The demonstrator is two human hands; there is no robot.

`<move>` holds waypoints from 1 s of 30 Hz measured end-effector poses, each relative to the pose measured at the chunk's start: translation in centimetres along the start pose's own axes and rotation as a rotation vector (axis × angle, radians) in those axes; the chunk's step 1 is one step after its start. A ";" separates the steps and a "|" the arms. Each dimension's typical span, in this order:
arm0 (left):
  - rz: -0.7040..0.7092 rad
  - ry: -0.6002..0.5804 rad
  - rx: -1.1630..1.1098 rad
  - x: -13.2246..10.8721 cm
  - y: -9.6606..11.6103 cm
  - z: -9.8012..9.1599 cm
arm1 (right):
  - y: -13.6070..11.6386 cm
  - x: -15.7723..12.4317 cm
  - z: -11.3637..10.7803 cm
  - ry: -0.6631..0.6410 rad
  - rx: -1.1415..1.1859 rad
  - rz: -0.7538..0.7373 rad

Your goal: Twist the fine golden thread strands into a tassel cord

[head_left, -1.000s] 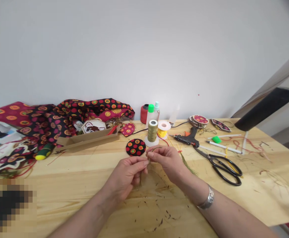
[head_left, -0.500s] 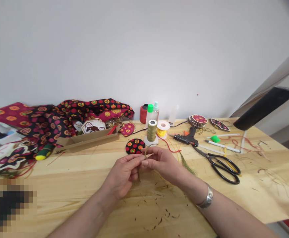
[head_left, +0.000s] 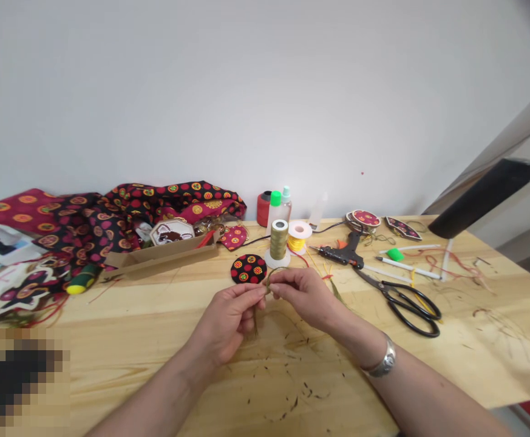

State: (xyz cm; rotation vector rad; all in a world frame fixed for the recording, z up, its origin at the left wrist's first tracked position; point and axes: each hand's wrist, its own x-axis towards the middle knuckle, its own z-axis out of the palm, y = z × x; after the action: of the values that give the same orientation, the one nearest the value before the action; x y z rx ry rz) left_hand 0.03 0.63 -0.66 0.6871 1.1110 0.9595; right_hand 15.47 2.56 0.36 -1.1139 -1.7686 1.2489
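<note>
A thin olive-green cord (head_left: 270,274) curves in a small loop between my two hands. My left hand (head_left: 234,312) pinches it between thumb and fingers, and loose ends hang below. With thumb and forefinger, my right hand (head_left: 302,296) grips the other side of the loop. Just behind my fingertips lies a round black fabric piece (head_left: 248,269) with red and orange flowers. An olive thread spool (head_left: 278,240) stands upright behind it, beside a yellow cord spool (head_left: 297,238). A green tassel (head_left: 337,291) is partly hidden behind my right hand.
Black-handled scissors (head_left: 413,306) and a glue gun (head_left: 344,252) lie to the right. Patterned fabric (head_left: 110,212) and a cardboard tray (head_left: 164,260) occupy the left. Bottles (head_left: 275,209) stand by the wall. A black tube (head_left: 487,197) slants at the right; thread scraps litter the table.
My right hand has shifted slightly right and its fingertips now pinch the cord loop nearer its side. My left hand stays nearly in place, still holding the cord.
</note>
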 end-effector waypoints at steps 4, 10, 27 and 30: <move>-0.006 -0.007 0.007 0.0 -0.1 0.0 | 0.2 0.1 0.1 -0.010 0.067 0.007; -0.005 -0.010 0.013 0.1 -0.1 0.1 | 0.2 0.1 0.1 0.044 0.066 0.072; -0.027 -0.099 -0.011 0.0 0.3 0.0 | 0.1 0.0 0.0 0.121 -0.171 -0.019; 0.019 -0.045 0.026 -0.1 0.4 0.0 | 0.1 0.1 -0.1 0.129 -0.202 -0.008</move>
State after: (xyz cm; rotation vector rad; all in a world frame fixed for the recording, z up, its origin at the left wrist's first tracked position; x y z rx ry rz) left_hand -0.12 0.72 -0.27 0.7384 1.0803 0.9425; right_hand 15.55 2.72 0.34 -1.2695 -1.8279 0.9866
